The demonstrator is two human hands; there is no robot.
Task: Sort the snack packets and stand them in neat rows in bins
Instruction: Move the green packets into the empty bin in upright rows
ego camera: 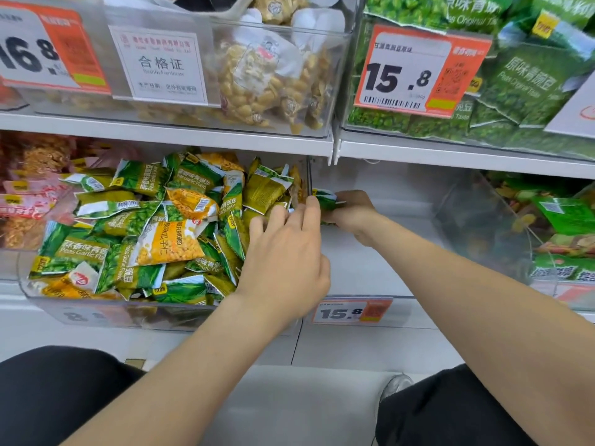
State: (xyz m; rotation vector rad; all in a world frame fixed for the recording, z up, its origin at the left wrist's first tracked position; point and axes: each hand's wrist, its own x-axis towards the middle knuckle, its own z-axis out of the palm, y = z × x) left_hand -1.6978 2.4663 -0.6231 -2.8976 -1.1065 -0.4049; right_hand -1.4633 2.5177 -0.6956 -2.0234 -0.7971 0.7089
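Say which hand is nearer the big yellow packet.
Left. The left hand is just right of the big yellow packet; the right hand is farther right, gripping a green packet.

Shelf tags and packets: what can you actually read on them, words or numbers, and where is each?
"16.8" - left orange price tag
"合格证" - white card; its small print is blurred
"15.8" - upper right price tag
"15.8" - small lower price tag
"Peas Garlic Flavor" - green packets in the lower left bin
"Peas Original Taste" - green bags, upper right
Unreadable: the green packet in the right hand.
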